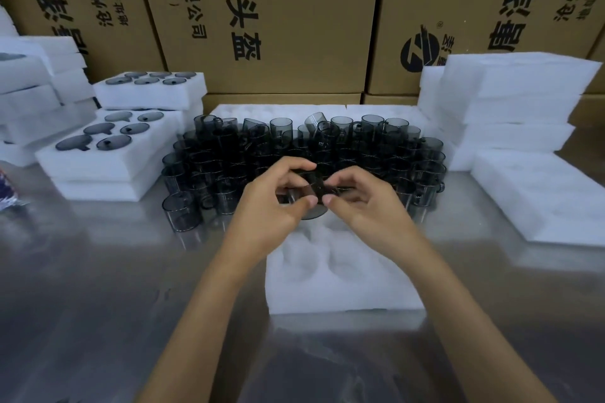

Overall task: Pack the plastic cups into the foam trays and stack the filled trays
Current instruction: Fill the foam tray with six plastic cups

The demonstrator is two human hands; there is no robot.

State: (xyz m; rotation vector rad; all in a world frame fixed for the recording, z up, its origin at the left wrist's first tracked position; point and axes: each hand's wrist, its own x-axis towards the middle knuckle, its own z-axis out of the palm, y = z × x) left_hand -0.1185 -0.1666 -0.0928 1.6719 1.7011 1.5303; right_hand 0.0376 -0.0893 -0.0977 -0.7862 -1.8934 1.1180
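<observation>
Right now we hold one dark cup (306, 198) up in the air with both hands, just above the far edge of the tray (343, 275) that sits in the middle of the table (98, 288). Our left hand (278, 203) curls round the cup's side, and our right hand (363, 201) pinches the other side, maybe at its handle, but we cannot tell for sure. We think this is the packing step, and it looks like the very start for this tray, since its holes seem bare. Next, we would need to turn the cup the right way, line it up over a hole and push it down softly so the foam does not tear. Behind our hands the pile of cups (304, 154) waits near the far edge. Full trays (108, 144) are stacked at the far left, and spare foam (510, 101) is at the far right. Our fingers hide most of the cup, and the white holes are blurry and hard to count.
</observation>
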